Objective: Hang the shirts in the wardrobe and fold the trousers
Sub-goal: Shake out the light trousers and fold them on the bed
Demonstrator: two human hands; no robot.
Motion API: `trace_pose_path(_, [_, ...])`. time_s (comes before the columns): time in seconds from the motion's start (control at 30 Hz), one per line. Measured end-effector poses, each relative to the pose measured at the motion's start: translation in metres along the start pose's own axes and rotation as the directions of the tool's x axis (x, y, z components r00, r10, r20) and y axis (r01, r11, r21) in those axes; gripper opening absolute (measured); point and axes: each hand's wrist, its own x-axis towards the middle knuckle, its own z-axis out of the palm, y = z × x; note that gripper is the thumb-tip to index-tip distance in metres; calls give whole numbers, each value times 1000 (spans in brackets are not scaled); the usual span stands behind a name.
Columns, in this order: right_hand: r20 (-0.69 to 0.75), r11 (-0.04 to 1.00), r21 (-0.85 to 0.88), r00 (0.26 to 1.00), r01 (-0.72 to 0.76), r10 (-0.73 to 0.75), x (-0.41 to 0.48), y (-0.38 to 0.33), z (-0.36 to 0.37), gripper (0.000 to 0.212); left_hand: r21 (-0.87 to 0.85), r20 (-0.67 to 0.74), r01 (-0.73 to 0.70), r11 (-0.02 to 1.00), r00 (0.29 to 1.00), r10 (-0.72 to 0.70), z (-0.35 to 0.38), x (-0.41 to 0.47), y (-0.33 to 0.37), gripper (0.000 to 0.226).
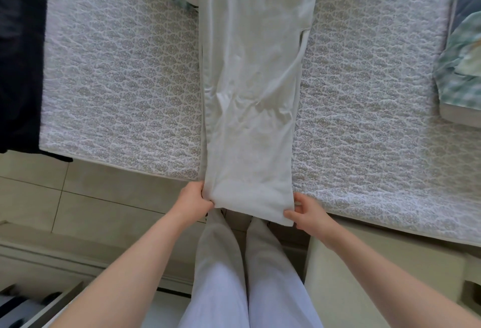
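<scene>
Two hands, fingers around trousers.

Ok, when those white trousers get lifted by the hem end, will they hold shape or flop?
Probably floppy: the trousers wrinkle softly mid-leg and sag past the bedspread edge. Likely light: the left hand and right hand only pinch the hem corners. They may drag on that textured quilting.

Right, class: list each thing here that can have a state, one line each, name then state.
Trousers: spread lengthwise on the bed, legs stacked, not yet folded across.
Left hand: pinches the hem's left corner.
Right hand: pinches the hem's right corner.
Dark garment: lying loose, drooping over the bed's edge.
Drawer: open.
</scene>
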Motion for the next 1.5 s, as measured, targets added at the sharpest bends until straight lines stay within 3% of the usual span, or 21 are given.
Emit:
trace_pose_path(0.1, [-30,999,-53,1000,0,-1,2,7,-3,16,24,68,-10,1000,998,9,-5,-1,-14,24])
trace_pose_path(0.17, [-59,994,-112,998,-8,1,6,12,-3,11,75,42,8,997,999,-11,-4,-2,-19,16])
trace_pose_path(0.3, [-96,966,-258,995,-8,-18,14,13,3,14,133,-47,49,990,998,-43,-4,0,-20,18])
trace_pose_path(0.4, [-117,933,-359,992,5,-50,20,11,8,18,210,1,57,976,998,-59,-4,2,-13,13])
trace_pose_path(0.5, [-134,935,-356,989,6,-57,22,8,9,14,297,50,22,955,998,-39,-6,8,-4,10])
trace_pose_path(0.6, [-192,963,-267,978,26,-79,21,1,7,8,143,-63,21,989,998,-12,-12,15,9,22])
trace_pose_path(0.67, [-245,993,-99,965,71,-94,22,-8,5,11,-51,-178,19,999,984,-28,-17,16,21,27])
trace_pose_path(0.77, [-282,982,122,954,142,-103,28,-29,3,15,-208,-306,-30,978,951,-36,-23,23,33,45])
trace_pose_path(0.87, [-280,986,57,950,158,-136,38,-48,1,13,-483,-334,-70,873,936,-109,-27,33,45,40])
trace_pose_path(1.0, [-299,991,11,946,137,-127,49,-61,-3,15,-328,-359,-96,940,933,-30,-27,44,56,13])
trace_pose_path(1.1, [-322,991,2,938,135,-127,53,-63,-6,16,-111,-397,-95,989,917,43,-25,48,61,10])
trace_pose_path(1.17, [-327,994,-1,939,113,-107,53,-61,-9,17,-60,-392,-74,995,919,44,-27,53,62,8])
trace_pose_path(1.4, [-349,995,-15,932,97,-96,59,-51,-13,11,-165,-521,-37,986,852,-55,-29,48,46,9])
trace_pose_path(1.5, [-371,997,4,926,75,-68,61,-52,-15,10,-311,-551,-12,950,817,-169,-31,52,44,13])
